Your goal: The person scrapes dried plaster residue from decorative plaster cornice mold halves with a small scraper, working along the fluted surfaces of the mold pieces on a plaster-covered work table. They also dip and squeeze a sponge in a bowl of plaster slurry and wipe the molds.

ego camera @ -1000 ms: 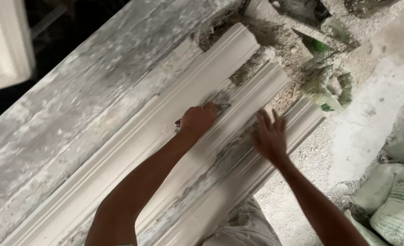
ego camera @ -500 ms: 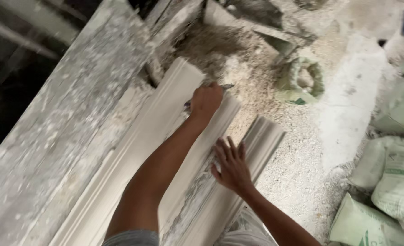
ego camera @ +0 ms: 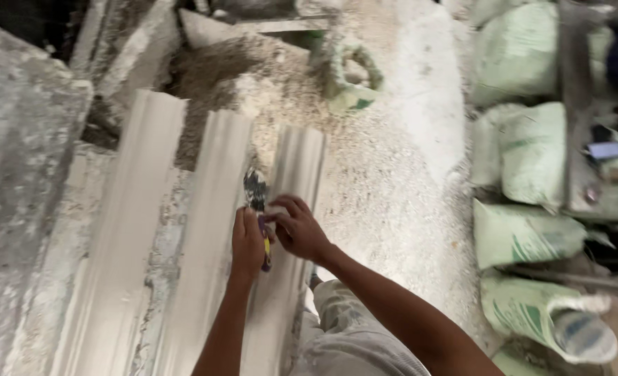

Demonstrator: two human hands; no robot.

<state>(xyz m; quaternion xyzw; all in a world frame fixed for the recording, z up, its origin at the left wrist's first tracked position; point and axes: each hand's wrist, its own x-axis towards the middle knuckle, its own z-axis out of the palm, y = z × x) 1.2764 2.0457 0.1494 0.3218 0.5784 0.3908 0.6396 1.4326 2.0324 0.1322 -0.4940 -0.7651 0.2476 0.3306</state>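
Both hands have come together since half a second ago. Left hand [ego camera: 247,244] is closed on a small scraper [ego camera: 256,198], blade probably plaster-caked; right hand [ego camera: 296,226] pinches its handle. Tool sits over the middle moulding strip [ego camera: 215,209]. Strip ends near the rubble pile [ego camera: 253,83]; bare floor [ego camera: 392,195] on the right.

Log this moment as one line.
left hand: grips scraper | right hand: touching its handle | under: white moulding | beside: sacks

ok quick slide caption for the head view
Both hands, left and right, grip a plaster-caked scraper with a yellow-purple handle over long white ridged plaster mouldings.
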